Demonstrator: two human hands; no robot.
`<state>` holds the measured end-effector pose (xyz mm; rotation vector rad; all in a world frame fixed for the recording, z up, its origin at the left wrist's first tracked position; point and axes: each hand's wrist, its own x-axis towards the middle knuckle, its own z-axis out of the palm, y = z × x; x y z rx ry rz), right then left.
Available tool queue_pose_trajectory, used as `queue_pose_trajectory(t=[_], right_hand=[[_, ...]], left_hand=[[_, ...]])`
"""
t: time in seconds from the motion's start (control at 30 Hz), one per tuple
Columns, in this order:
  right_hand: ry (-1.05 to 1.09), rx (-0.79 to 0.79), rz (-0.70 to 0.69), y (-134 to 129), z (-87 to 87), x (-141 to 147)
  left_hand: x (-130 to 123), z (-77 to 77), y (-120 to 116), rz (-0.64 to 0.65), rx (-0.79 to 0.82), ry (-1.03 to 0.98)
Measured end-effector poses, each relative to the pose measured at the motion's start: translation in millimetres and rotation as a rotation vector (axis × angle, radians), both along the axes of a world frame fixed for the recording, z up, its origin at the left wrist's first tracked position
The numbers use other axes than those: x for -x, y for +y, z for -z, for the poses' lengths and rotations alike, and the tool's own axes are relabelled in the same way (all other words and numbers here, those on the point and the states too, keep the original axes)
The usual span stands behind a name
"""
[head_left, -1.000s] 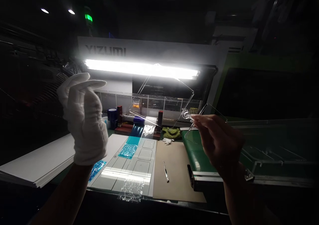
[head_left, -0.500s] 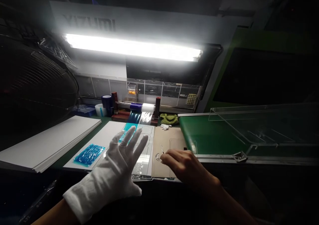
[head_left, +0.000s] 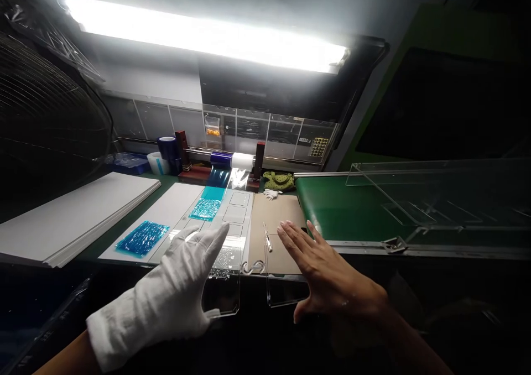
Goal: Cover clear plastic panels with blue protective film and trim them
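Item: one clear plastic part [head_left: 253,267] with a curled ring at its upper edge, lying at the near bench edge between the two hands, its lower portion reaching past the edge; exact outline partly lost to glare. Left hand [head_left: 153,303]: white cotton glove, fingers together and extended, palm down, holding nothing, just left of the part, with contact unclear. Right hand [head_left: 332,275]: bare, fingers spread wide, holding nothing, just right of the part, fingertips above a brown mat [head_left: 280,214]. On the mat: a slim metal knife [head_left: 267,237], near the right hand's fingertips, and a small white glove [head_left: 271,194] at the far edge. Left of the mat: a white template board [head_left: 166,212] with rounded panel outlines [head_left: 234,214]. On it, two pieces of blue film: one [head_left: 142,238] nearer the left hand, one [head_left: 204,209] farther on. Farther left: a stack of white sheets [head_left: 74,214]. Behind: a roll of blue tape [head_left: 166,148] and a film roll [head_left: 221,159] on a rod. Right: a green conveyor belt [head_left: 332,203] under a clear cover [head_left: 435,181]. Overhead: a fluorescent lamp [head_left: 199,32].
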<state>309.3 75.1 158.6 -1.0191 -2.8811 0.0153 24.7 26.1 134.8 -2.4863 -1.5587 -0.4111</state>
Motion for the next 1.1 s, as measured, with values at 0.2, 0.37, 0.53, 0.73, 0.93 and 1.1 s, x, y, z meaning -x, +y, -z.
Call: queue_pose_trajectory(t=[0.2, 0.37, 0.53, 0.73, 0.93, 1.1], right_hand=[[0.100, 0.232, 0.013, 5, 11.4, 3], [0.281, 0.550, 0.053, 6, 49.6, 11], [0.309, 0.599, 0.055, 12, 61.1, 7], [0.058, 0.225, -0.007, 15, 15.0, 14], [-0.050, 0.020, -0.138, 17, -3.2, 51], [0.046, 0.257, -0.086, 30, 26.1, 30]], left_hand=[[14, 9.1, -5, 0.039, 0.112, -0.254], [-12, 45.8, -11, 0.107, 0.302, -0.794], [-19, 63.8, -6, 0.116, 0.389, -0.901], [10, 7.4, 19, 0.013, 0.503, -0.095], [-19, -30.5, 34, -0.050, 0.378, 0.594], [7, 8.3, 23, -0.078, 0.479, 0.142]])
